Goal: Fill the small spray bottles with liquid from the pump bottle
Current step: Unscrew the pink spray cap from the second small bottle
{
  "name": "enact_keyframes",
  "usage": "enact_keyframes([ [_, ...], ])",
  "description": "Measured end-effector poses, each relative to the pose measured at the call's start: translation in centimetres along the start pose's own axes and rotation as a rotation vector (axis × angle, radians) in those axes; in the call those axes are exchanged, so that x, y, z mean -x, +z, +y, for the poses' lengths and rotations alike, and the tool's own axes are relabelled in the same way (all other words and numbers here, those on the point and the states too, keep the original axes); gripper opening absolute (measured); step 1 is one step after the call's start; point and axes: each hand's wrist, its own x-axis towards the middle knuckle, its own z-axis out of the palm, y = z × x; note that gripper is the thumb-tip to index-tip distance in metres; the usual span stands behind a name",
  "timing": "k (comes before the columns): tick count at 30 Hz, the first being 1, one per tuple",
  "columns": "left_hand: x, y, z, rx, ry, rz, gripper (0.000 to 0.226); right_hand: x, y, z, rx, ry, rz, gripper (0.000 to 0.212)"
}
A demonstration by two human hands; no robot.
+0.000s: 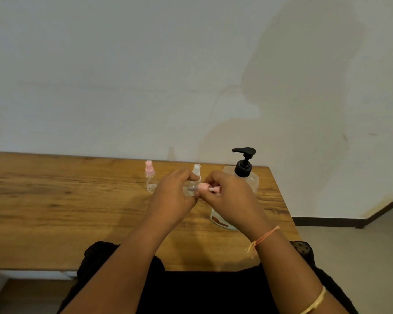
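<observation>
Both hands meet above the table [55, 200], with a spray bottle [189, 189] held sideways between them. The left hand [173, 196] curls round its clear body, and the right hand [229, 196] pinches the pink cap [204, 188] at its end. Behind them a pink-topped bottle [149, 175] and a white-topped bottle [196, 169] stand upright. The pump bottle [243, 168] stands just behind the right hand.

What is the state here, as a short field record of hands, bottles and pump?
left hand: holds small spray bottle sideways over the table
right hand: pinches its pink spray top
standing: pink-capped bottle and white-capped bottle, upright behind the hands
pump bottle: upright, partly behind the right hand
fill levels: cannot tell
</observation>
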Motion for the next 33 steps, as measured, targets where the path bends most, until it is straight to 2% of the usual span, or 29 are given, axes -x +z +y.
enact_keyframes([
  [1, 0.0, 0.0, -0.1, -0.008, 0.006, 0.001, 0.028, 0.0, -0.2, 0.0, -0.06, -0.042, -0.023, 0.02],
  [3, -0.1, -0.1, -0.1, -0.027, 0.013, 0.002, 0.03, -0.1, -0.5, 0.1, -0.19, -0.032, -0.072, 0.042],
  [5, -0.1, 0.0, -0.1, -0.038, 0.011, 0.002, 0.028, 0.0, -0.4, 0.0, -0.174, 0.051, -0.041, 0.056],
  [9, 0.0, 0.2, -0.2, -0.021, 0.003, 0.003, 0.029, 0.1, 0.2, -0.3, 0.036, 0.105, 0.022, 0.045],
  [12, 0.0, 0.1, -0.3, 0.008, 0.008, -0.001, 0.029, -0.1, 0.0, 0.0, -0.038, 0.041, -0.018, 0.025],
  [13, 0.0, 0.0, -0.4, 0.006, 0.012, -0.001, 0.029, -0.1, -0.1, 0.0, -0.098, 0.033, -0.029, 0.027],
  [15, -0.1, 0.0, -0.4, -0.005, 0.007, -0.001, 0.029, -0.1, -0.2, 0.0, -0.191, 0.049, -0.025, 0.045],
  [17, -0.2, 0.1, -0.4, -0.002, -0.009, -0.002, 0.029, 0.1, -0.2, -0.3, -0.16, 0.074, 0.002, 0.055],
  [21, -0.1, 0.2, -0.3, -0.002, 0.008, 0.004, 0.029, 0.2, -0.2, -0.3, -0.043, 0.083, 0.007, 0.037],
  [26, -0.6, 0.5, -0.6, -0.018, 0.013, 0.012, 0.03, 0.5, -1.3, -0.3, -0.064, 0.078, 0.044, 0.021],
  [30, -1.1, 0.5, -1.5, -0.013, -0.087, 0.098, 0.023, 1.2, -2.9, -0.2, -0.057, 0.086, 0.036, 0.013],
  [33, -1.4, 0.2, -2.1, 0.014, -0.233, 0.221, 0.018, 1.7, -3.8, -0.1, -0.034, 0.1, -0.023, 0.013],
])
